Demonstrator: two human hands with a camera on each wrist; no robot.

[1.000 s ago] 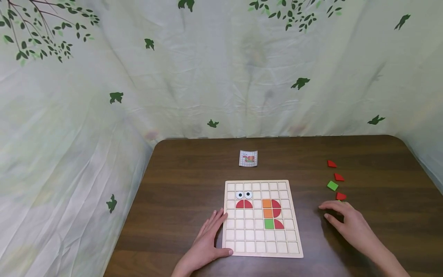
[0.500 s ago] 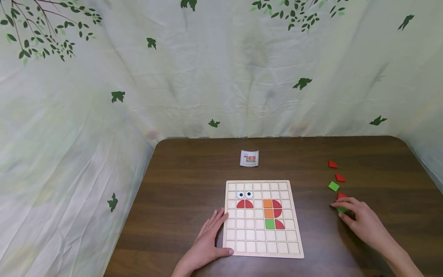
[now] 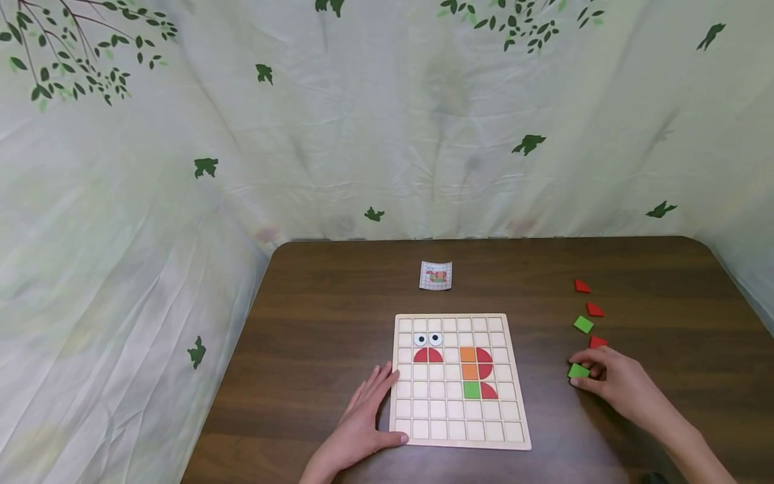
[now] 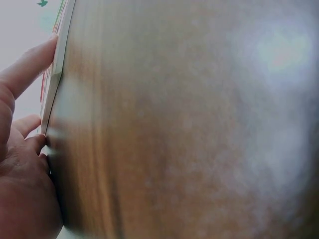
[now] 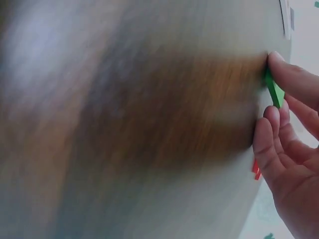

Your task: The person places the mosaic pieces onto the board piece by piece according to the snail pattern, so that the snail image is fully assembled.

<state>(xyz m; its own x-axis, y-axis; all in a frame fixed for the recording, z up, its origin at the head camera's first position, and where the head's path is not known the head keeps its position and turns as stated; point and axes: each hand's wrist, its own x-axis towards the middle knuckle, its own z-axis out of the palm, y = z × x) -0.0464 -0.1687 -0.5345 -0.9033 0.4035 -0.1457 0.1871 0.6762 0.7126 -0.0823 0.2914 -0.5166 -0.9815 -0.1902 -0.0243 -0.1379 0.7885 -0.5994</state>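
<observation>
A pale grid board (image 3: 421,409) lies on the table with two eye tiles (image 3: 427,339), red quarter-round tiles (image 3: 488,390), two orange square tiles (image 3: 468,363) and one green square on it. Along its left edge rests my left hand (image 3: 363,420), fingers extended and thumb at the lower left corner; the left wrist view shows the fingertips against the board's side (image 4: 59,64). To the right of the board, my right hand (image 3: 617,383) pinches a green square tile (image 3: 578,371) between thumb and fingers. That green tile (image 5: 274,90) also shows edge-on in the right wrist view.
Beyond the right hand lie loose red quarter-round tiles (image 3: 595,310) and another green square tile (image 3: 583,325). A small picture card (image 3: 435,275) lies behind the board on the brown table (image 3: 338,289). A leaf-print curtain (image 3: 387,134) hangs behind.
My right hand first moved right over the green tile, then took hold of it and shifted it slightly left. The left hand and the board stay in place.
</observation>
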